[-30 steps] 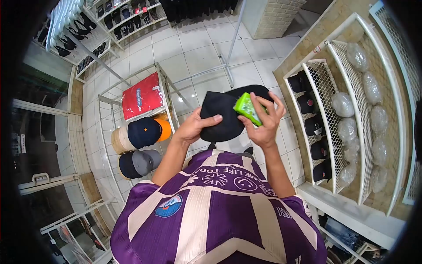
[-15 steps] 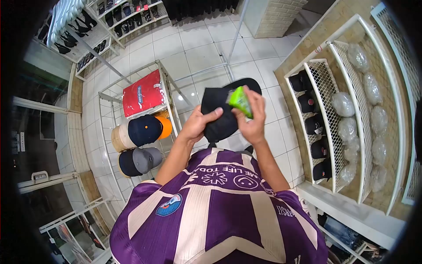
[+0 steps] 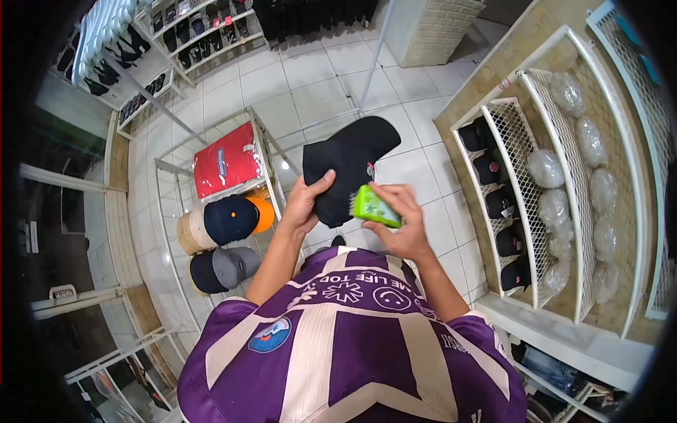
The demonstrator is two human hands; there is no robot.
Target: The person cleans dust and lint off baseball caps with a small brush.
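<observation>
A black cap (image 3: 338, 158) is held up in front of my chest, its brim pointing to the upper right. My left hand (image 3: 305, 204) grips the cap's left edge, with the thumb lying on the dark fabric and the fingers hidden behind. A small pink-and-white mark shows on the cap's front. In my right hand (image 3: 403, 222) is a bright green brush (image 3: 376, 206), pinched between thumb and fingers. Its pale bristles face left, right at the lower right side of the cap.
To the left, a white wire rack (image 3: 161, 211) carries a red packaged garment (image 3: 226, 161) and stacked caps (image 3: 231, 216) in several colours. On the right, white mesh shelves (image 3: 525, 141) hold black caps and clear plastic-wrapped bundles (image 3: 545, 168). White tiles (image 3: 303, 88) cover the floor.
The brush has moved from the cap's upper right, near the brim, down to its lower right side. The cap has shifted slightly left and turned, uncovering the pink-and-white mark.
</observation>
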